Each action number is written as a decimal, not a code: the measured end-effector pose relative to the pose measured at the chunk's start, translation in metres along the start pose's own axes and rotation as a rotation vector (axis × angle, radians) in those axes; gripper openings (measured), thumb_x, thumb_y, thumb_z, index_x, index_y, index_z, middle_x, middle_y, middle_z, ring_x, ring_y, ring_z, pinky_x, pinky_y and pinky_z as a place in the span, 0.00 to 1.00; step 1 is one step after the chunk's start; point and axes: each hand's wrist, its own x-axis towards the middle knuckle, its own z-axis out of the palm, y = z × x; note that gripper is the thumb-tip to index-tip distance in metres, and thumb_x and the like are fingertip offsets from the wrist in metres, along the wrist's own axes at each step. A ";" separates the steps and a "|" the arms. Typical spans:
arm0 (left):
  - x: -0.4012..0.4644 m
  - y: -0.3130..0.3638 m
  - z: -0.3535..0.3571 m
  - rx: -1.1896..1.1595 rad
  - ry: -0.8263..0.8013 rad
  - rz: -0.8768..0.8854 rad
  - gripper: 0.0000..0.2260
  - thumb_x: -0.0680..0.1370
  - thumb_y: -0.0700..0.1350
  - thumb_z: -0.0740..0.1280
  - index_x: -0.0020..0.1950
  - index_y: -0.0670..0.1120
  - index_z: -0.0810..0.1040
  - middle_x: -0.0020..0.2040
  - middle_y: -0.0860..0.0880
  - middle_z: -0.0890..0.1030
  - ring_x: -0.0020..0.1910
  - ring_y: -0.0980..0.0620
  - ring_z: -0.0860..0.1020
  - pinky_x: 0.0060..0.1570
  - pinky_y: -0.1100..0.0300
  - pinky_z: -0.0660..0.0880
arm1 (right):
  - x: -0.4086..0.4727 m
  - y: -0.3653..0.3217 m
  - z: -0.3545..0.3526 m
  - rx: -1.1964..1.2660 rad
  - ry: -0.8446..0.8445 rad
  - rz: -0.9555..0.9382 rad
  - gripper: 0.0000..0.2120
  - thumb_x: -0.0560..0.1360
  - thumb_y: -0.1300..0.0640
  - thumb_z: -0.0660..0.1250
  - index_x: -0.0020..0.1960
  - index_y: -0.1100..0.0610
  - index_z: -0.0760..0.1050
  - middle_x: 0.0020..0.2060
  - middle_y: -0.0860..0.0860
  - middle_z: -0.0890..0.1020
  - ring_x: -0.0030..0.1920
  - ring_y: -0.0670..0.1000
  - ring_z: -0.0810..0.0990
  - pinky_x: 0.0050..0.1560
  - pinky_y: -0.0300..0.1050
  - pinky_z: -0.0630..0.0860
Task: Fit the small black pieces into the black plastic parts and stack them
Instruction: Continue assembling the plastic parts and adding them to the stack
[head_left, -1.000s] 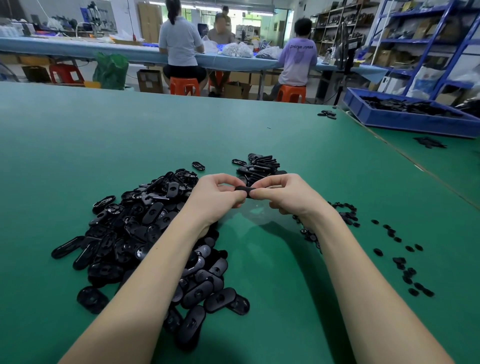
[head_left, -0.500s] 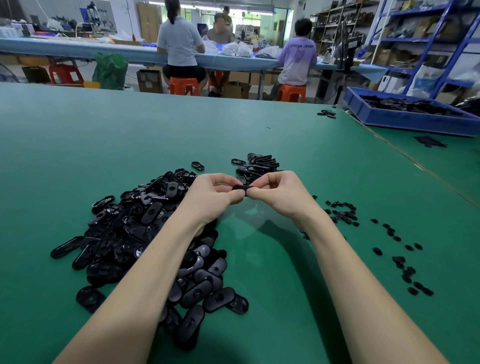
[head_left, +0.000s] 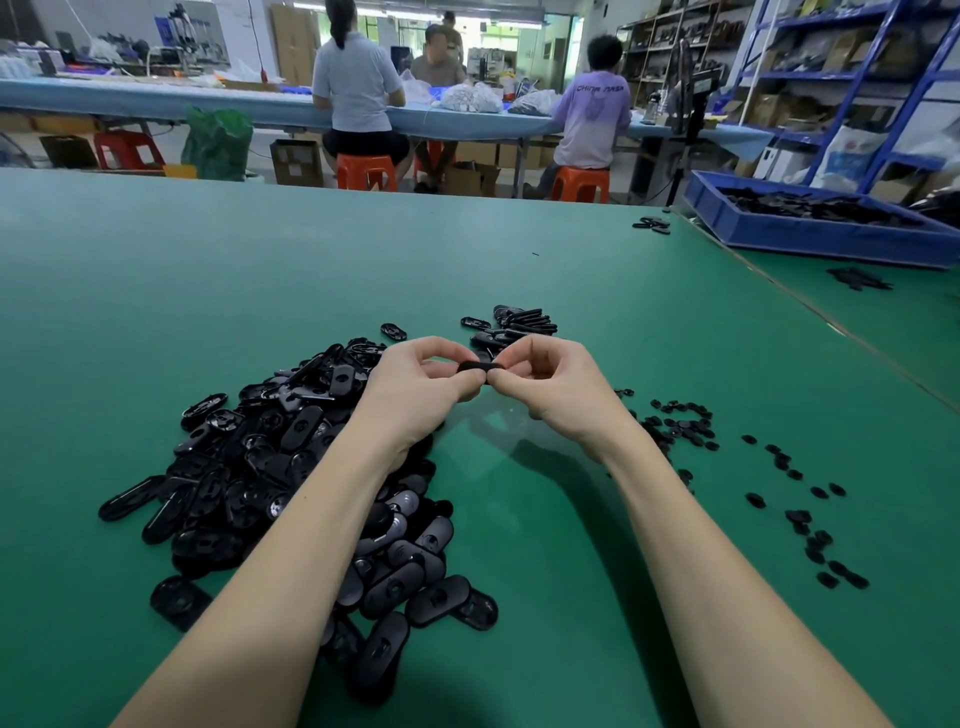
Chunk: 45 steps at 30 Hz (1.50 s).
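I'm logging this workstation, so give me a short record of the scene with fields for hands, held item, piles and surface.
left hand: left hand pinches one end of the held part
right hand: right hand pinches the other end
held item: black plastic part, above the table
big pile: loose black plastic parts, left of the hands
stack: stacked parts, behind the hands
small pieces: small black pieces, scattered on the right
surface: green table

Both forearms bare, reaching fwd from near edge of the table (head_left: 156, 291), converging at centre. Left hand (head_left: 415, 387) & right hand (head_left: 558, 387) meet w/ fingers curled, thumbs and forefingers nearly touching, pinching one black part (head_left: 480, 367) btwn them, held above the table. Wrists slightly bent inward.
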 end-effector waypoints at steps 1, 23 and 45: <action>0.000 0.000 0.000 -0.017 0.017 -0.003 0.05 0.73 0.40 0.75 0.45 0.49 0.83 0.40 0.49 0.87 0.41 0.51 0.84 0.48 0.54 0.76 | 0.000 0.000 -0.003 -0.039 -0.017 -0.041 0.06 0.73 0.60 0.76 0.47 0.53 0.80 0.34 0.45 0.80 0.31 0.44 0.70 0.33 0.34 0.69; 0.008 -0.007 -0.010 0.422 0.099 0.264 0.16 0.79 0.36 0.57 0.45 0.52 0.80 0.44 0.56 0.84 0.45 0.54 0.83 0.54 0.58 0.79 | 0.066 0.001 -0.025 -0.424 0.368 0.245 0.06 0.71 0.52 0.73 0.47 0.47 0.84 0.46 0.44 0.86 0.51 0.49 0.82 0.46 0.42 0.75; 0.012 -0.006 -0.020 0.510 0.119 0.316 0.16 0.79 0.35 0.56 0.48 0.48 0.82 0.44 0.54 0.84 0.47 0.53 0.82 0.56 0.59 0.75 | -0.001 0.005 0.043 -0.691 -0.134 -0.092 0.13 0.74 0.46 0.73 0.58 0.36 0.81 0.52 0.40 0.82 0.51 0.44 0.76 0.49 0.43 0.71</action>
